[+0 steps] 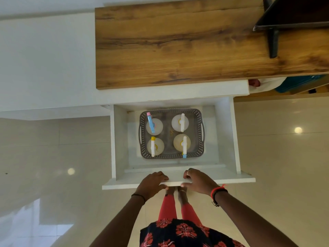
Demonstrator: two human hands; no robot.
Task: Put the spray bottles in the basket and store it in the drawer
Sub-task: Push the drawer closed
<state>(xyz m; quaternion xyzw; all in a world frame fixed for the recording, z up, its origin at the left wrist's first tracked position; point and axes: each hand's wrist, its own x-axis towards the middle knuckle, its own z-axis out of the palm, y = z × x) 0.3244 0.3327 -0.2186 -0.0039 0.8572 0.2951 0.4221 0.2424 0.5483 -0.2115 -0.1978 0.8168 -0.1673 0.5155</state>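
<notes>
**Basket stowed, drawer about to close**

The basket (171, 111) sits toward the back of the open drawer (124, 184). Its four spray bottles (154, 126) stand upright, probably for headroom. The left hand (153, 180) and right hand (197, 179) curl over the drawer's front edge, seemingly to push it shut.

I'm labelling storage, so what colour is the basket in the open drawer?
The basket is grey, its walls patterned with small holes; head view shows it best.

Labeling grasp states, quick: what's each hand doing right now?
left hand: grips the drawer front.
right hand: grips the drawer front too.
</notes>
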